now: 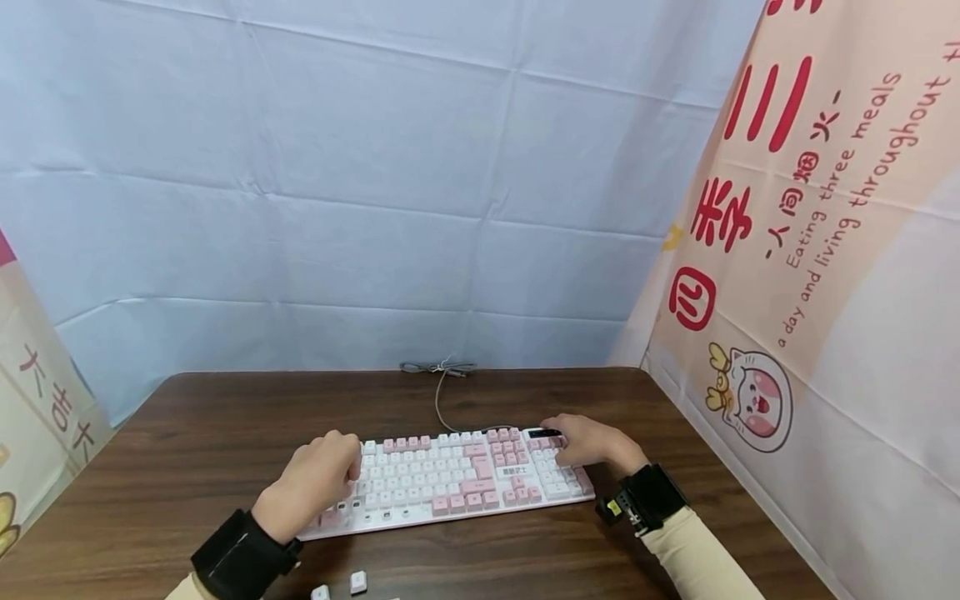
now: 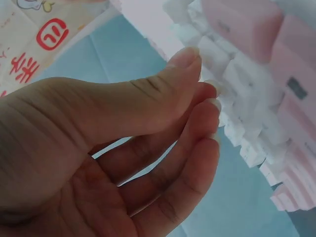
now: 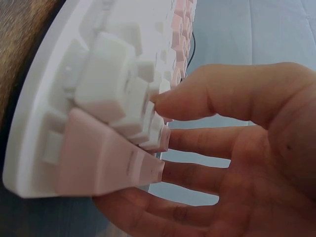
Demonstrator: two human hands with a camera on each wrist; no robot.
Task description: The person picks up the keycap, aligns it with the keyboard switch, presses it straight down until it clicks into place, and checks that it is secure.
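Observation:
A white and pink keyboard [image 1: 420, 475] lies on the wooden table. Along its lower left, several key positions show bare dark switches [image 1: 386, 516]. My left hand [image 1: 315, 475] is over the keyboard's left end. In the left wrist view its thumb [image 2: 183, 59] and bent fingers come close together beside white keycaps [image 2: 247, 84]; whether anything sits between the fingertips is hidden. At the number pad, my right hand [image 1: 592, 442] rests on the right end, fingers spread. The right wrist view has the thumb [image 3: 182, 103] touching white keys and the lowest finger along the edge beside a pink keycap [image 3: 94, 153].
Loose white keycaps [image 1: 358, 582] lie on the table [image 1: 480, 558] in front of the keyboard, some cut off by the frame. Behind the keyboard, a thin cable [image 1: 441, 404] runs to a tied bundle [image 1: 442, 367]. Cloth hangings [image 1: 337, 183] surround the table.

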